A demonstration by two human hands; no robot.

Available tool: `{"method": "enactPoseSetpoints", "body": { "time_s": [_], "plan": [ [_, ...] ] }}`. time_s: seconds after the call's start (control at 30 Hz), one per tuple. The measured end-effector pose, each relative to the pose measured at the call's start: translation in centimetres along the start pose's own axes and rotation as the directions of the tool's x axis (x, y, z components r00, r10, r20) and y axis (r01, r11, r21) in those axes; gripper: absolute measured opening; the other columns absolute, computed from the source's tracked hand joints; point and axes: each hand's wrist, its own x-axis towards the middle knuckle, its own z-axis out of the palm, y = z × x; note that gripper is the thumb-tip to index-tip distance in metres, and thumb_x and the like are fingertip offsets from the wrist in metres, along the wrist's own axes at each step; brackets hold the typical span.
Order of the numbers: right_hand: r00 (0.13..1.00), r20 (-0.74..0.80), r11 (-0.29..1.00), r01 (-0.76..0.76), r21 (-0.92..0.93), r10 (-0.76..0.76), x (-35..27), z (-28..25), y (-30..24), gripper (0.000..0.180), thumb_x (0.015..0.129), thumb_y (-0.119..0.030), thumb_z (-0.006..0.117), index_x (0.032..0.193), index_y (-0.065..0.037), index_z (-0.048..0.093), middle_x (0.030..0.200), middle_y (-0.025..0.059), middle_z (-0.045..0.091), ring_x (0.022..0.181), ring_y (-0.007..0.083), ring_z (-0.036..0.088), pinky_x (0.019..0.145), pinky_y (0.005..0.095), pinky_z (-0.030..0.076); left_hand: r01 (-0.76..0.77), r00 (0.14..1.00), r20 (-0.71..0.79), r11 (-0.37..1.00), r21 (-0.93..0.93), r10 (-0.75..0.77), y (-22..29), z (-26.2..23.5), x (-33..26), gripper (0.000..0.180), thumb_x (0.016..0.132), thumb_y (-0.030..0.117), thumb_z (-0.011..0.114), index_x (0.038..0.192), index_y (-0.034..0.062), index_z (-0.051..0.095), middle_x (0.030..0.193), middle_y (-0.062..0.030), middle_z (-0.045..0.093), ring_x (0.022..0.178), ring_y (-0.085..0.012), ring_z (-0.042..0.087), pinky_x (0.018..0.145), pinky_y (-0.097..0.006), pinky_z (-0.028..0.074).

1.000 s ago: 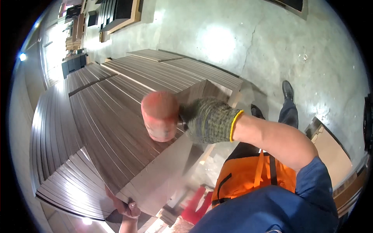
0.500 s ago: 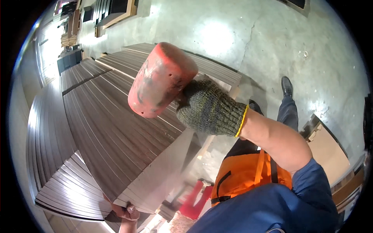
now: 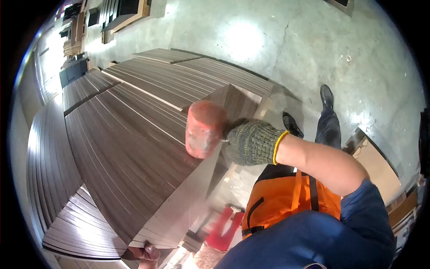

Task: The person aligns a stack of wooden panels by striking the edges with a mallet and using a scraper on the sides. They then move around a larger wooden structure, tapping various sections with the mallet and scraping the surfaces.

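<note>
My right hand (image 3: 253, 141), in a dark knitted glove with a yellow cuff, is closed around the handle of a mallet. The mallet's scuffed red head (image 3: 204, 130) is over the near side of a stack of brown panels (image 3: 130, 157); whether it touches them I cannot tell. My bare left hand (image 3: 147, 252) is at the near bottom corner of the stack, with the thumb bent against a panel's edge. Most of its fingers are hidden by the panel.
An orange bag (image 3: 277, 197) hangs at my waist. Red objects (image 3: 224, 231) lie below the stack. To the right is a tan board (image 3: 376, 166). More dark panels on a pallet (image 3: 123, 15) stand far left, on the grey concrete floor (image 3: 309, 49).
My right hand has brought the mallet down and to the right, toward the panels' near edge. My left hand stays at the panel corner. The view has shifted slightly.
</note>
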Motion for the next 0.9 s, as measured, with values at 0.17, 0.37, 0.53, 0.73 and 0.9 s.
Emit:
{"method": "enactPoseSetpoints", "body": {
  "time_s": [0.17,0.37,0.53,0.73,0.9],
  "plan": [
    [0.993,-0.056,0.974,-0.086,0.211,0.100,0.5,-2.3,0.7,0.012,0.067,-0.013,0.056,0.069,-0.004,0.063,0.066,0.0159,0.060,0.058,0.0303,0.058,0.053,0.0406,0.047,-0.049,0.996,0.080,0.998,0.036,0.046,0.0,0.1,0.8,0.060,0.093,0.044,0.044,0.123,-0.0071,0.042,0.118,-0.0209,0.051,0.106,-0.0302,0.054,0.089,-0.042,0.043],
    [0.868,-0.436,0.943,-0.099,0.317,0.238,0.0,1.3,-2.3,0.012,0.068,-0.013,0.056,0.068,-0.003,0.063,0.066,0.0170,0.062,0.060,0.0305,0.060,0.055,0.0404,0.048,0.004,0.995,0.097,0.999,0.049,-0.008,-0.4,-1.0,-0.7,0.061,0.093,0.045,0.044,0.126,-0.0062,0.041,0.122,-0.0218,0.049,0.108,-0.0302,0.053,0.091,-0.042,0.042],
    [0.981,0.093,0.961,-0.185,0.204,0.169,0.5,-1.0,1.0,0.012,0.070,-0.010,0.055,0.073,-0.003,0.064,0.062,0.0159,0.061,0.055,0.0311,0.058,0.053,0.0393,0.049,-0.060,0.997,0.050,0.998,-0.034,0.062,-1.7,-0.4,-0.7,0.062,0.093,0.044,0.045,0.129,-0.0060,0.037,0.124,-0.0205,0.048,0.112,-0.0297,0.051,0.093,-0.041,0.041],
    [0.941,-0.265,0.963,-0.154,0.223,0.212,-1.4,3.8,0.3,0.012,0.072,-0.009,0.053,0.076,-0.003,0.063,0.071,0.0175,0.062,0.065,0.0311,0.061,0.057,0.0379,0.049,-0.039,0.998,0.044,0.999,0.006,0.039,-2.1,-0.9,-1.5,0.064,0.093,0.045,0.044,0.131,-0.0063,0.036,0.126,-0.0205,0.047,0.113,-0.0301,0.050,0.094,-0.041,0.041],
    [0.997,0.061,0.998,-0.050,-0.039,0.052,-0.2,-2.9,1.9,0.015,0.070,-0.009,0.056,0.079,0.000,0.063,0.069,0.0150,0.061,0.062,0.0296,0.060,0.053,0.0384,0.047,-0.032,0.998,0.065,0.995,0.090,0.027,-2.0,-2.1,-2.0,0.065,0.093,0.047,0.042,0.130,-0.0071,0.037,0.126,-0.0207,0.047,0.112,-0.0304,0.051,0.093,-0.040,0.041]
  ]
}}
